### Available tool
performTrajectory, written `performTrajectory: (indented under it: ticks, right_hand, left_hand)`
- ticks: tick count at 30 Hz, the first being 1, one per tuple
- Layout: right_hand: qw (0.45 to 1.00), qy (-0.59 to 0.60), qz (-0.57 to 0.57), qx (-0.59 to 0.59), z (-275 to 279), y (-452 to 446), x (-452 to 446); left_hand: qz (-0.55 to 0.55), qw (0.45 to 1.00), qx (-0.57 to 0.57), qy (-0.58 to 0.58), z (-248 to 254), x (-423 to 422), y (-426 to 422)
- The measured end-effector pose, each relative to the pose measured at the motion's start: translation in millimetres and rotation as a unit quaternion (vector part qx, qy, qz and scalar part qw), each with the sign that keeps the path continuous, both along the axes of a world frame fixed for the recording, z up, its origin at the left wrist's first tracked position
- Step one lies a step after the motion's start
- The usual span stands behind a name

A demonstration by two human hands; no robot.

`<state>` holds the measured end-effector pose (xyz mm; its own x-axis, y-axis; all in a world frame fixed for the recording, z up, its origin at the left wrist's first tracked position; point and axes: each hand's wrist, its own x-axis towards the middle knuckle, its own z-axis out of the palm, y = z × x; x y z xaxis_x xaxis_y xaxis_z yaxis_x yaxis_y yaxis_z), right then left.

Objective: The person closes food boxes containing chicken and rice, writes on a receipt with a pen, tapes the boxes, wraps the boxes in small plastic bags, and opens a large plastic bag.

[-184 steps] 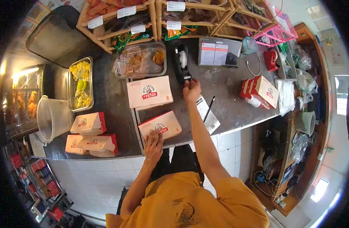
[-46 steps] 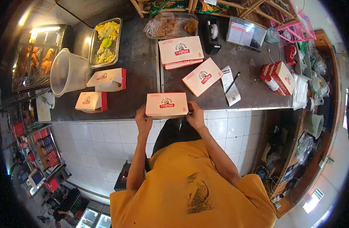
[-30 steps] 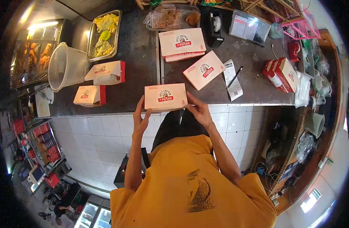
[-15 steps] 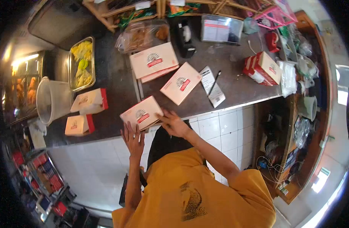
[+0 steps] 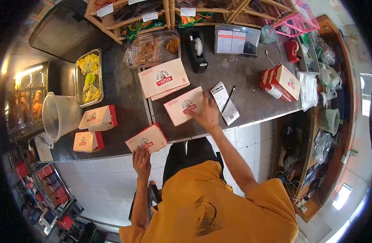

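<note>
My left hand (image 5: 142,163) rests its outstretched fingers on the near edge of a small printed cardboard food box (image 5: 153,139), which lies at the counter's front edge. A red strip shows along that box's far side. Slightly blurred, my right hand (image 5: 208,114) grips the right end of a larger flat printed food box (image 5: 178,106), with thumb and fingers over its top. Behind it lie stacked larger boxes (image 5: 176,76). To the right are a paper receipt (image 5: 221,96) and a black pen (image 5: 228,99).
Two folded boxes (image 5: 90,117) and a clear plastic bucket (image 5: 60,115) stand left, near a metal tray (image 5: 100,87) of yellow-green food. A tape dispenser (image 5: 200,64), plastic container (image 5: 133,65) and tablet (image 5: 251,48) line the back. Red-and-white boxes (image 5: 289,86) stand right.
My right hand has left the small box and taken the larger one, which has turned and shifted left and nearer. My left hand remains at the small box, whose red strip now shows.
</note>
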<state>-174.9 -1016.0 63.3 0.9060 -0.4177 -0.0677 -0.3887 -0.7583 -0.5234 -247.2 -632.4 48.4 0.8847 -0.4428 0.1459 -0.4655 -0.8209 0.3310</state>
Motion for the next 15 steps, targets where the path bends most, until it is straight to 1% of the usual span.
performTrajectory:
  ticks: [2, 7, 10, 13, 15]
  right_hand:
    - [1.0, 0.009, 0.006, -0.003, -3.4, 19.9, 8.5]
    - [0.999, 0.047, -0.019, 0.018, -7.0, 53.4, 39.6]
    - [0.995, 0.078, -0.023, 0.055, 11.9, 49.2, 46.1]
    - [0.999, -0.022, -0.024, -0.008, -33.2, 7.5, 50.7]
    - [0.978, -0.144, -0.131, 0.074, -29.8, -39.3, 84.0]
  left_hand:
    - [0.003, 1.0, 0.007, -0.011, -3.1, -7.8, -0.7]
    - [0.019, 0.999, -0.032, -0.017, 0.9, -4.0, -32.4]
    - [0.022, 0.999, -0.038, -0.023, 2.4, -0.1, -41.7]
    - [0.02, 0.999, -0.032, -0.02, -2.1, -0.7, -36.8]
    - [0.019, 0.999, -0.035, -0.006, -3.9, -4.0, -34.3]
